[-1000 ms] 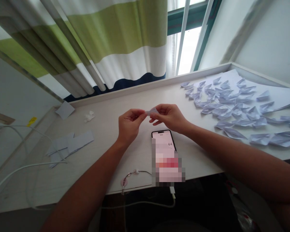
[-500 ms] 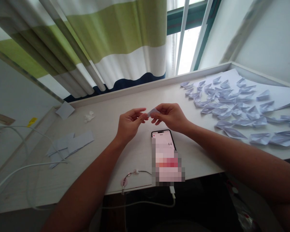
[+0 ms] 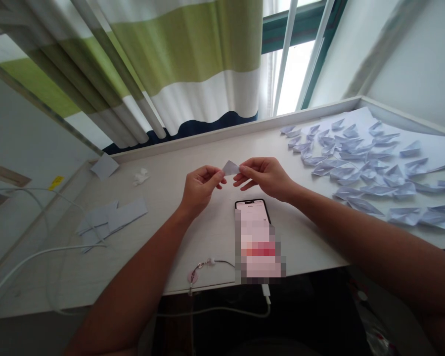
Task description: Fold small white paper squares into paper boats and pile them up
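My left hand (image 3: 200, 188) and my right hand (image 3: 264, 176) meet above the middle of a pale wooden desk (image 3: 163, 257). Between their pinched fingertips is a small folded piece of white paper (image 3: 230, 168), its point sticking up. Both hands are closed on it, one at each end. A phone (image 3: 252, 217) with a lit screen lies flat on the desk just below the hands.
Several folded paper boats (image 3: 356, 163) cover the right of the desk, on large white sheets (image 3: 433, 146). Cut paper strips (image 3: 113, 220) lie at the left, with a crumpled scrap (image 3: 141, 176) behind. White cables (image 3: 40, 254) trail off the left edge. A striped curtain (image 3: 170, 64) and window stand behind.
The folded paper has been turned between the fingertips so a pointed flap now stands up. The view has shifted slightly; the hands stay in the same place.
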